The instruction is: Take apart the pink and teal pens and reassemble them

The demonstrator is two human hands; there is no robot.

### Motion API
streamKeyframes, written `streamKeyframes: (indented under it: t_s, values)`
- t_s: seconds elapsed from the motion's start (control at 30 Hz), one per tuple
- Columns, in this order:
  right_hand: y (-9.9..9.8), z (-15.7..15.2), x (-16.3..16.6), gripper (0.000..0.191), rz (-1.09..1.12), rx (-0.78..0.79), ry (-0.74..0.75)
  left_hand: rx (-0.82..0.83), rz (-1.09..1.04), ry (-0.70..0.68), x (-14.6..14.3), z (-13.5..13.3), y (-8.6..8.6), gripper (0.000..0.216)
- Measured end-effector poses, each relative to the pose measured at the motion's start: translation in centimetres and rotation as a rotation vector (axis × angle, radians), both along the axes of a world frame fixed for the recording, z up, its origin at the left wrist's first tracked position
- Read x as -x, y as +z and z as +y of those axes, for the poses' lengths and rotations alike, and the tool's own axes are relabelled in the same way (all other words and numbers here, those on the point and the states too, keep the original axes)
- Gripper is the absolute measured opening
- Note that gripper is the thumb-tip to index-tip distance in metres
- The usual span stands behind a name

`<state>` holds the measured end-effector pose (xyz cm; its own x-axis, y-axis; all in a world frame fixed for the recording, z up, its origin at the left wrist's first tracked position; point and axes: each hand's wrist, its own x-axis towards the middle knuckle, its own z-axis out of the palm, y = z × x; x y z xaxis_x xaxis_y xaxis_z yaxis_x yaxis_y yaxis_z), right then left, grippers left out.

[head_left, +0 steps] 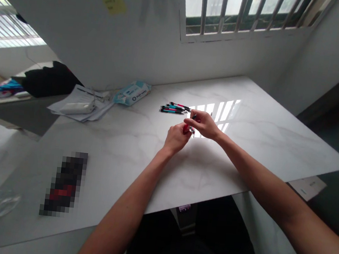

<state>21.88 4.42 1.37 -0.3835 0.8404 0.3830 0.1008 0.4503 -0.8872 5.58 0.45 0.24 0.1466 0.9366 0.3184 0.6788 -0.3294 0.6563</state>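
Red piece (186, 129) clamped by left hand (176, 138), fingers curled; right hand (204, 124) arched, fingers pinching a pen (194, 117).

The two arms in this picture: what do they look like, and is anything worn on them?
They are a person's arms, with no cables or machine parts. The left hand and right hand wear no gloves; both wrists and forearms show bare, without watch, bracelet or sleeve. Whether there are rings is too small to tell.
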Motion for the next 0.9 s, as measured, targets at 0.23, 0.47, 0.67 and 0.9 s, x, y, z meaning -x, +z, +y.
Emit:
streamKeyframes:
  t_s: [0.23, 0.47, 0.67, 0.9]
  values:
    - [-0.2, 0.5, 0.1, 0.036, 0.177, 0.048, 0.056, 0.079, -0.284, -0.082, 0.2, 0.3, -0.2, 0.033]
    - [-0.2, -0.2, 0.8, 0.033, 0.291, 0.187, 0.08, 0.162, -0.354, -0.088, 0.1, 0.3, -1.0, 0.033]
    - [0.3, -0.5, 0.9, 0.05, 0.348, 0.326, 0.139, 0.203, -0.401, -0.07, 0.8, 0.1, -0.6, 0.03]
    - [0.2, -0.6, 1.0, 0.043, 0.296, 0.306, 0.095, 0.24, -0.372, -0.044, 1.2, 0.0, -0.4, 0.026]
